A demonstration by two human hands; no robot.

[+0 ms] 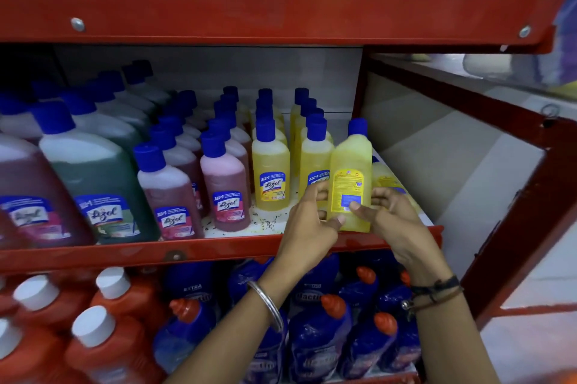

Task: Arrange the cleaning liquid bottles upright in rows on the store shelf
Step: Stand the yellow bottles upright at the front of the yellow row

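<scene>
A yellow cleaning liquid bottle (351, 171) with a blue cap stands upright at the front right of the middle shelf (218, 251), its back label facing me. My left hand (312, 221) grips its left side and my right hand (390, 221) grips its right side. Behind my right hand another yellow bottle (385, 179) appears to lie on its side, partly hidden. To the left stand rows of upright yellow bottles (271, 171), then pink bottles (225, 193), all blue-capped.
Large green and maroon bottles (93, 183) fill the shelf's left. The red upper shelf edge (281, 9) hangs low overhead. Orange bottles (103, 337) and blue bottles (318, 337) crowd the shelf below. The red side frame (512, 227) bounds the right.
</scene>
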